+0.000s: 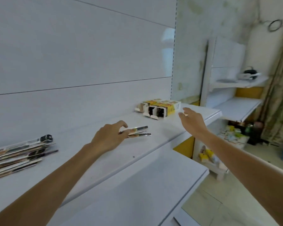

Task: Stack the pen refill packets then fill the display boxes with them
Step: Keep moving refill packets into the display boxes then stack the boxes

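Bare forearms (59, 175) reach over the white shelf (155, 147): left hand (108, 137) pinches a few refill packets (138, 132) mid-shelf, right hand (192, 119) spread and empty just beside the open-ended display boxes (162, 108); the large loose pile (18, 154) far left suggests filling has barely begun.

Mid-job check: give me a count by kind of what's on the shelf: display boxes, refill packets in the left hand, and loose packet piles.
display boxes: 3, by the open ends that show
refill packets in the left hand: 2, by their dark tips
packet pile: 1, too overlapped to count singly
Total: 6
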### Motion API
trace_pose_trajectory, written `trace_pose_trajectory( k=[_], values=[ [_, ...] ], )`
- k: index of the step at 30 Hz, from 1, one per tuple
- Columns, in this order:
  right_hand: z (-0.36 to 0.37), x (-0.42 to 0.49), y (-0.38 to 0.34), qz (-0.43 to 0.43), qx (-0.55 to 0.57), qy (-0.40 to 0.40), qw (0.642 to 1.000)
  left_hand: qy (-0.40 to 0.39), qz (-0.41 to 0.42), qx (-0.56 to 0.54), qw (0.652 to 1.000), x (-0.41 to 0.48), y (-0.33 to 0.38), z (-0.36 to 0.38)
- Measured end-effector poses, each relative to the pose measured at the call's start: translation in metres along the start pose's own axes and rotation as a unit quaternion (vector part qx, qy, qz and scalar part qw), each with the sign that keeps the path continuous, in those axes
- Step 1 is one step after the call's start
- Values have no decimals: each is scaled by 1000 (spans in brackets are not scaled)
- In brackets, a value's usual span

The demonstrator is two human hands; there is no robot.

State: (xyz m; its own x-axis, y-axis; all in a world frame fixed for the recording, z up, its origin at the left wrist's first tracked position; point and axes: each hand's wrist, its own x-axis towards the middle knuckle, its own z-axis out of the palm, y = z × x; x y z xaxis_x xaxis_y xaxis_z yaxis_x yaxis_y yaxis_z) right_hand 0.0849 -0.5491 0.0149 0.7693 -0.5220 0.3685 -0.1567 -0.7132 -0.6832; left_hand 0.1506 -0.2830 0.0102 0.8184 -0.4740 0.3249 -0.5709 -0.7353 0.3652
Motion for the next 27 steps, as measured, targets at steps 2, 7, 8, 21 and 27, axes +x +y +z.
trace_pose_trajectory(
  k=[2, 7, 8, 21, 27],
  values=[
    [-22, 16, 35, 5, -13, 15, 1000, 0, 26, 6, 1000, 26, 36, 24],
    [-74, 57, 109, 24, -24, 7, 999, -17, 87, 1, 996, 77, 112, 80],
    [-86, 67, 126, 25, -38, 1, 999, -19, 107, -10, 994, 89, 130, 93],
    [-140, 210, 245, -26, -56, -54, 997, 6, 128, -3, 992, 202, 242, 188],
    [-47, 242, 208, -120, -43, -108, 986, 14, 27, 35, 999, 205, 184, 167]
  ],
)
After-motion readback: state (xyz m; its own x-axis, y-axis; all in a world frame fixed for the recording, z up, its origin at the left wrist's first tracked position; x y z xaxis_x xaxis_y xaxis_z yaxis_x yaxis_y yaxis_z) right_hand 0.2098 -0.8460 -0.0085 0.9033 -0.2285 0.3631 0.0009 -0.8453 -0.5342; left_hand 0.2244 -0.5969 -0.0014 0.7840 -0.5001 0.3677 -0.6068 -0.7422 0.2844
